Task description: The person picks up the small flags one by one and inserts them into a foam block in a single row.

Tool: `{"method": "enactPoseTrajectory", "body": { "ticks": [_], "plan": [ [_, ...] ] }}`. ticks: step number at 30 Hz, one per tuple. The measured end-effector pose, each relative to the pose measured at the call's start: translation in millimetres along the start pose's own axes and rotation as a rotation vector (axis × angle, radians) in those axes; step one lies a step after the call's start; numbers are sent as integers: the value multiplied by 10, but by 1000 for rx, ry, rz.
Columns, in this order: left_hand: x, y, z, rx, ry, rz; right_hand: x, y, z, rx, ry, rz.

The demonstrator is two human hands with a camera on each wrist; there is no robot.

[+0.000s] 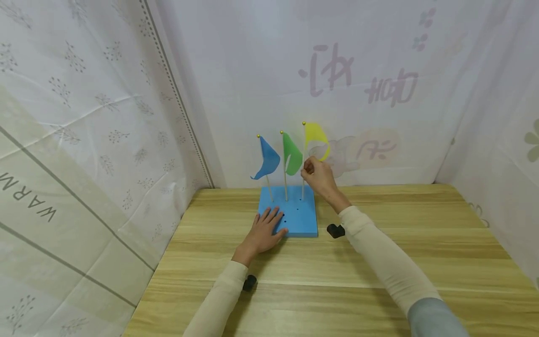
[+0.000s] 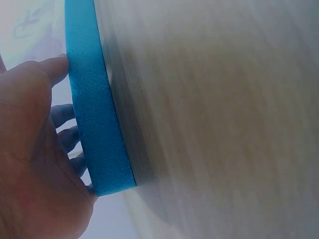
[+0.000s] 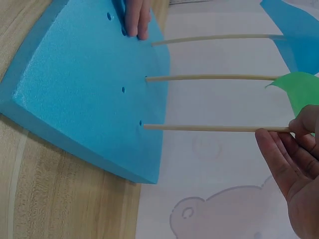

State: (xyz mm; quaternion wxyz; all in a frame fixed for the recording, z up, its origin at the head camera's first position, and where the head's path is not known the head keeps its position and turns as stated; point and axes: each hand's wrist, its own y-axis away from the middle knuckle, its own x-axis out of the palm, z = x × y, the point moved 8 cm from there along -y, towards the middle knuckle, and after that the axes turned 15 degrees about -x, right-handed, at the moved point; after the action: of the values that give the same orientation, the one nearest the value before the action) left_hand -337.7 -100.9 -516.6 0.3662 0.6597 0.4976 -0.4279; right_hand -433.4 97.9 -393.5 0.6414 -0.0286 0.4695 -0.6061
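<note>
My right hand (image 1: 321,178) pinches the thin wooden stick (image 3: 209,128) of a yellow flag (image 1: 313,131) between thumb and fingers. The stick's lower tip is right beside a small hole in a blue foam block (image 1: 304,225); a dark part of that hole shows next to the tip. A blue flag (image 1: 270,155) and a green flag (image 1: 291,154) stand in the block's back row, the blue one leaning left. Each flag has a gold bead on top. With fingers spread, my left hand (image 1: 263,234) presses on the block's front left part, thumb at its front edge (image 2: 97,109).
More small holes show in the block's top, in the middle and front. The block lies on a wood-grain table (image 1: 404,224). Behind it hangs a pale printed curtain (image 1: 252,70), close to the flags. Small black pieces (image 1: 335,230) are visible by both wrists.
</note>
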Motion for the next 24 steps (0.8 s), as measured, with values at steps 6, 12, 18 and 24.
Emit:
{"method": "enactPoseTrajectory", "body": {
  "ticks": [6,12,18,24],
  "plan": [
    [6,1,7,0,1,-2,43,-10,35,-18,-2,0],
    [4,-2,11,-2,-3,-2,76,-3,24,-14,-4,-2],
    [4,0,15,-3,-4,-13,85,5,5,-6,-11,-7],
    [-10,11,0,-4,-5,-15,102,8,10,-22,-3,-1]
  ]
}}
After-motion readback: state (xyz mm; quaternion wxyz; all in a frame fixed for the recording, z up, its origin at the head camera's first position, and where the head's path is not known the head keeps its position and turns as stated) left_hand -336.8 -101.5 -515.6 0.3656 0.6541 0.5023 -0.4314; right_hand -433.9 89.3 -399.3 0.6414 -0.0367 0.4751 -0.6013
